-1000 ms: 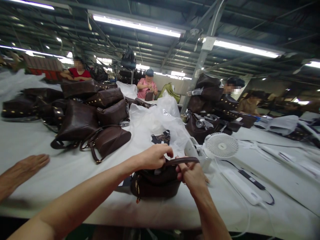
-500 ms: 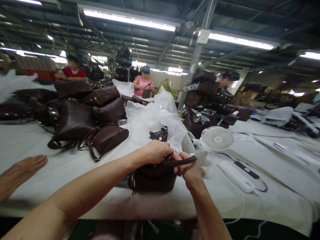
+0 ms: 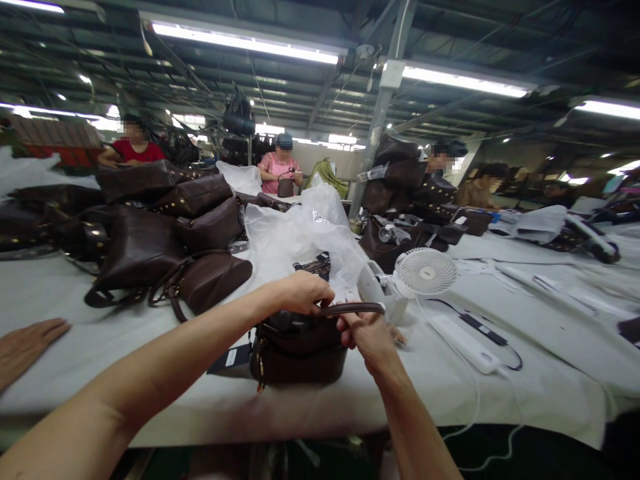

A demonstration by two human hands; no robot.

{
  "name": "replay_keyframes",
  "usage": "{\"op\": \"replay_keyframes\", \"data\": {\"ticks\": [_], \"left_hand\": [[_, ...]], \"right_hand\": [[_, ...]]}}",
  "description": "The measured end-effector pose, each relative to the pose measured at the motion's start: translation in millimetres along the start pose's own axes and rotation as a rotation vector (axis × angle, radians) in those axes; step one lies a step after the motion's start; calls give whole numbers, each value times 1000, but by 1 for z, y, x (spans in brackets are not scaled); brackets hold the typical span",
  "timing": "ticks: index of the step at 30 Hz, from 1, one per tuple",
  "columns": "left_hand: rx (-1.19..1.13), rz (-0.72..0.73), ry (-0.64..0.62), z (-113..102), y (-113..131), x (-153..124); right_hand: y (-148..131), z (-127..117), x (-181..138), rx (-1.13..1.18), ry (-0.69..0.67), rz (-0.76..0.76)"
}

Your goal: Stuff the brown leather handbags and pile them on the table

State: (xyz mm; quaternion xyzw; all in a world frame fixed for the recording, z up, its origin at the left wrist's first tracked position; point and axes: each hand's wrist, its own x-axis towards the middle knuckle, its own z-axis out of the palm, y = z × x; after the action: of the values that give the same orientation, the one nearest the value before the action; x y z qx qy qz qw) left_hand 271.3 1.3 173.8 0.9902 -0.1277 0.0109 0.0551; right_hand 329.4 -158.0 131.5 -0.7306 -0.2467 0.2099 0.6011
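Observation:
A dark brown handbag (image 3: 300, 360) with a gold-coloured zip pull stands on the table in front of me. Its narrow brown handle (image 3: 356, 308) is raised over the top. My left hand (image 3: 306, 292) pinches the handle's left end, fingertips closed. Farther along, my right hand (image 3: 367, 333) grips the handle from below, with its fingers partly hidden. A black card tag (image 3: 233, 359) with a white label lies at the bag's left side. Black printed tags (image 3: 314, 267) rest just beyond my left hand, on clear plastic wrap (image 3: 300, 227).
Brown bags (image 3: 145, 243) are heaped at the left, and more bags (image 3: 395, 173) are stacked behind. A small white fan (image 3: 426, 272) and a white power strip (image 3: 465, 343) with cables are at the right. Another person's hand (image 3: 33, 347) lies flat at the left edge.
The view has turned slightly to the right. The handle now lies more level between my hands, and the black card tag beside the bag has come into sight.

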Motion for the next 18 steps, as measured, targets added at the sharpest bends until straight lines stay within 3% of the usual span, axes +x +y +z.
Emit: {"op": "replay_keyframes", "data": {"ticks": [4, 7, 10, 12, 18], "left_hand": [[78, -92, 64, 11, 7, -1], [-104, -56, 50, 5, 2, -7], [-440, -7, 24, -4, -4, -13], [-600, -43, 34, -4, -4, -15], [-627, -146, 124, 15, 4, -13]], "right_hand": [[0, 3, 0, -23, -13, -34], [1, 2, 1, -35, 0, -25], [1, 3, 1, -14, 26, -26], [-1, 4, 0, -22, 13, -63], [-6, 6, -8, -123, -12, -106]]}}
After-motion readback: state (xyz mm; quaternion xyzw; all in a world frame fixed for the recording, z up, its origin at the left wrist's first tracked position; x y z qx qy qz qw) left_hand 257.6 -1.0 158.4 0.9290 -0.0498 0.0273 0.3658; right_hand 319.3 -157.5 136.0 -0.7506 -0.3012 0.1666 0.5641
